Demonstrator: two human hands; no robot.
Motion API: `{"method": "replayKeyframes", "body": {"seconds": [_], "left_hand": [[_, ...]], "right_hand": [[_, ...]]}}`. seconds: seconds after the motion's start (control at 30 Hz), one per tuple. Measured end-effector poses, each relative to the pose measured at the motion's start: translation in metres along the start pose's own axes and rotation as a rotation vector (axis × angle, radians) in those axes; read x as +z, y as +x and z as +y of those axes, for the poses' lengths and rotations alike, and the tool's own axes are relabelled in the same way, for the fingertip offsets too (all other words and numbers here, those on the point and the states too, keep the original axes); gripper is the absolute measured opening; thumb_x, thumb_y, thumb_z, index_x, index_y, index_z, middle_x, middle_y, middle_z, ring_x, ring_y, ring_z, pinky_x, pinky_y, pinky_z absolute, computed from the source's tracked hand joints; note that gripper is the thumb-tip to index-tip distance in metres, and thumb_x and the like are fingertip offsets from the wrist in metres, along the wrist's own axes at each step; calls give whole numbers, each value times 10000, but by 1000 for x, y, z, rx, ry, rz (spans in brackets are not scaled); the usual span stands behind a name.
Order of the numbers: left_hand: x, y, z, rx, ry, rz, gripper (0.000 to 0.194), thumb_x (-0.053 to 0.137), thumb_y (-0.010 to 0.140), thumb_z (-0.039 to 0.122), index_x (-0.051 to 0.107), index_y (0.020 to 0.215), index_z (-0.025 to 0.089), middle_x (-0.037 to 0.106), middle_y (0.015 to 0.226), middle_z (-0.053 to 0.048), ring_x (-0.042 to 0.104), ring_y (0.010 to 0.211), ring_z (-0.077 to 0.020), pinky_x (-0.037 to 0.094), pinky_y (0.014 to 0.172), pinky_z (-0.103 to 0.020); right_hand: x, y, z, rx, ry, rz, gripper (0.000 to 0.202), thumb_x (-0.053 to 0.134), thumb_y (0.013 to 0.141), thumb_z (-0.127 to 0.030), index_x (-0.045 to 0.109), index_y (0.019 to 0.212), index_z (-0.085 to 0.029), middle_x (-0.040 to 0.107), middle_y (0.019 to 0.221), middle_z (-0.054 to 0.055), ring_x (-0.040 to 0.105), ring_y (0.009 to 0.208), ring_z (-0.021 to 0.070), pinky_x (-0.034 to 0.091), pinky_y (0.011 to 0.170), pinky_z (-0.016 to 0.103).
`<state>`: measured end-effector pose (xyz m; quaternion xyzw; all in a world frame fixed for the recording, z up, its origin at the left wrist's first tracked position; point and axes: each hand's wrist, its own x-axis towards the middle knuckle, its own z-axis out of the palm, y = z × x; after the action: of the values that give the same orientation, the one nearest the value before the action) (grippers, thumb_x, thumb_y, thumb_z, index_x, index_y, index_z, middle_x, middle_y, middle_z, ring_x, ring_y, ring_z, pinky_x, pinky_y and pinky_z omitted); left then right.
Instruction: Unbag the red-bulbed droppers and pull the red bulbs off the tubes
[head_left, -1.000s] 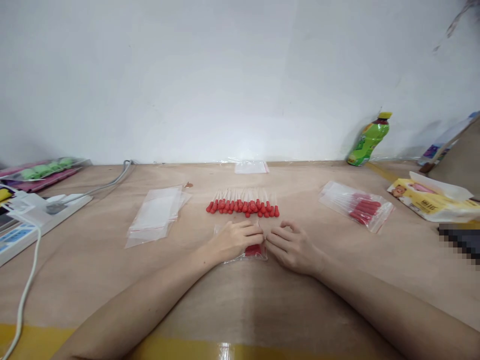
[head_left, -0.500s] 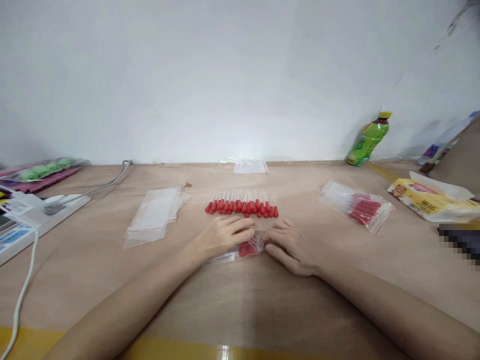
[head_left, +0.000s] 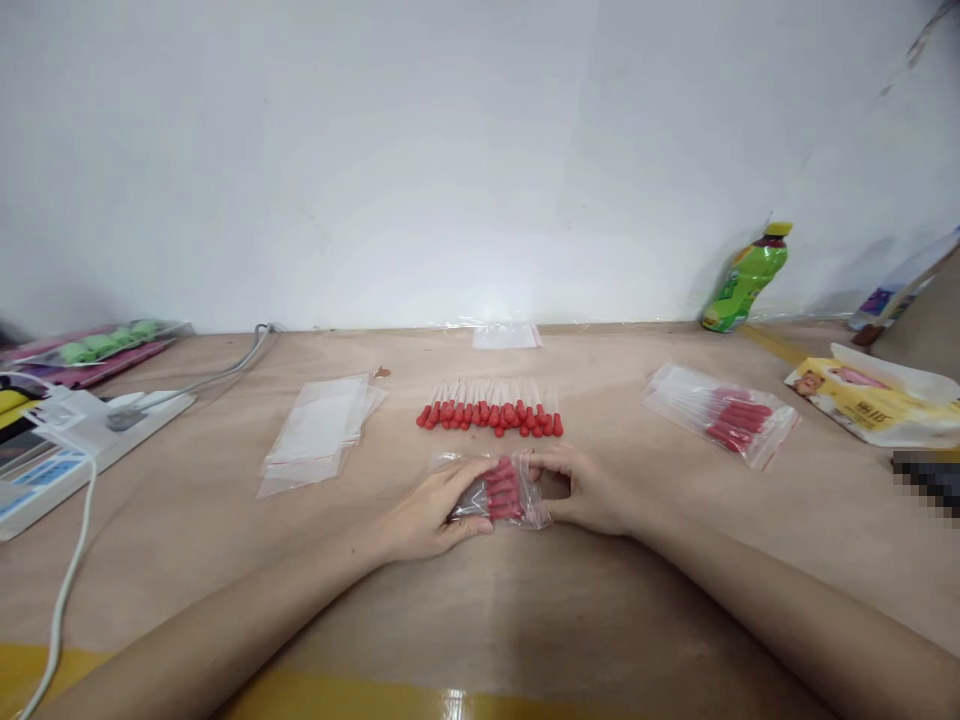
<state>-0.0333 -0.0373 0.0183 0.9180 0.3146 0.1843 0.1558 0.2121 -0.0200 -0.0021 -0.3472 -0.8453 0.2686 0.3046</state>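
Note:
Between my hands lies a clear zip bag (head_left: 536, 505) with several red-bulbed droppers (head_left: 504, 490) inside, their bulbs toward the right end. My left hand (head_left: 427, 515) grips the bag from the left, thumb on the near side and fingers along the far side. My right hand (head_left: 592, 490) holds the bag's right end, fingers and thumb curved around it. Just beyond, a row of loose droppers (head_left: 487, 413) lies on the table, red bulbs facing me and clear tubes pointing away.
Flat zip bags (head_left: 319, 425) are stacked at left, and another flat bag (head_left: 506, 337) lies by the wall. A filled bag of droppers (head_left: 731, 415) rests at right, near a tissue pack (head_left: 870, 400) and a green bottle (head_left: 746, 280). A power strip (head_left: 142, 415) with cables sits far left.
The bag of droppers has turned so its red bulbs now lie toward the right end. My left hand has shifted from over the bag to around its left part; my right hand has closed on its right end.

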Motion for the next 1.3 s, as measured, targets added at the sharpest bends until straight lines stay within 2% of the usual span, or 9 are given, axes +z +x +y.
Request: {"method": "replayKeyframes", "body": {"seconds": [0.13,0.27,0.43,0.6,0.73,0.83,0.97,1.17,1.3], "left_hand": [[3,8,-8,32,-47,28,528,536,819,360,333,1279,196,519,1209,-114,510,1082,-220,428,899,-380],[4,18,-13,60,-82,6,530,541,814,363,344,1276,193,514,1208,-112,498,1091,-222,417,912,-375],[5,18,-12,44,-89,10,535,536,820,351,322,1285,196,502,1223,-108,492,1099,-214,408,922,-373],[4,19,-9,45,-101,17,514,533,822,330,338,1279,199,509,1210,-106,496,1085,-215,413,911,-377],[4,19,-10,49,-115,17,527,544,816,332,338,1282,198,499,1223,-111,482,1099,-223,404,919,-391],[5,18,-12,30,-113,17,522,544,818,332,342,1281,202,495,1229,-109,480,1103,-221,407,919,-390],[6,16,-13,7,-107,10,512,531,827,344,341,1283,210,487,1239,-105,473,1113,-220,406,920,-396],[6,15,-13,-21,-99,-6,509,526,829,365,347,1278,209,484,1240,-101,474,1109,-216,401,925,-389],[6,15,-12,-14,-105,7,493,526,830,358,357,1268,206,492,1229,-103,486,1089,-216,412,906,-384]], "right_hand": [[-3,4,-1,106,101,-83,325,714,624,-375,621,863,-176,566,771,-8,512,715,143,417,637,265],[0,3,0,170,186,-25,301,697,650,-374,599,841,-163,583,780,2,515,709,136,419,630,262],[7,2,3,264,340,42,362,713,635,-375,534,870,-165,587,814,10,524,736,132,434,661,273],[12,6,-5,292,615,25,435,700,652,-399,510,968,-168,618,889,38,573,769,137,469,689,292],[15,8,-8,279,616,1,370,674,679,-419,555,919,-165,624,818,20,577,702,127,476,639,277],[13,7,-6,280,556,51,333,670,678,-424,548,842,-161,597,722,-1,540,608,105,454,552,249],[5,4,-3,283,531,105,318,649,703,-401,530,867,-155,596,797,22,539,640,95,454,577,243],[-9,-4,1,366,704,-9,364,659,703,-375,455,938,-185,565,791,-13,535,618,74,450,546,215],[-6,-5,0,377,654,-50,442,678,684,-383,443,1005,-190,579,830,3,525,598,75,425,500,205]]}}
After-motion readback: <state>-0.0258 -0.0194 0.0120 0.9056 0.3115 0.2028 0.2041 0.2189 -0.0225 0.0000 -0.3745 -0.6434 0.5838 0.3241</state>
